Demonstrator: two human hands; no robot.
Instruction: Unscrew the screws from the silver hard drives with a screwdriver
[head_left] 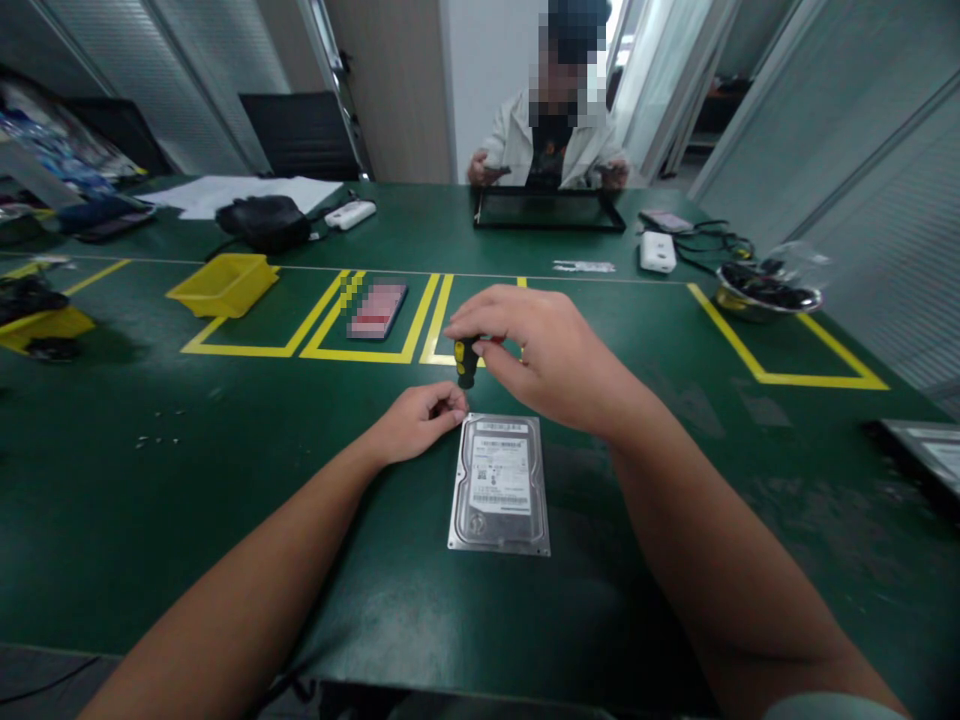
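A silver hard drive point(500, 485) with a white label lies flat on the green table in front of me. My right hand point(525, 335) grips the black and yellow handle of a screwdriver point(466, 365), held upright over the drive's far left corner. At that same corner, my left hand point(429, 415) has its thumb and fingers pinched together, just below the handle. Whatever is between those fingers is too small or hidden to make out. The screwdriver's tip is also hidden by the left fingers.
Small screws point(159, 440) lie scattered on the left. Beyond my hands are a yellow bin point(225, 285), a phone point(379, 309) and yellow tape outlines. A metal bowl point(769, 295) stands far right, another drive-like metal piece point(926, 450) nearer. A person point(551, 140) sits opposite behind a black frame point(550, 210).
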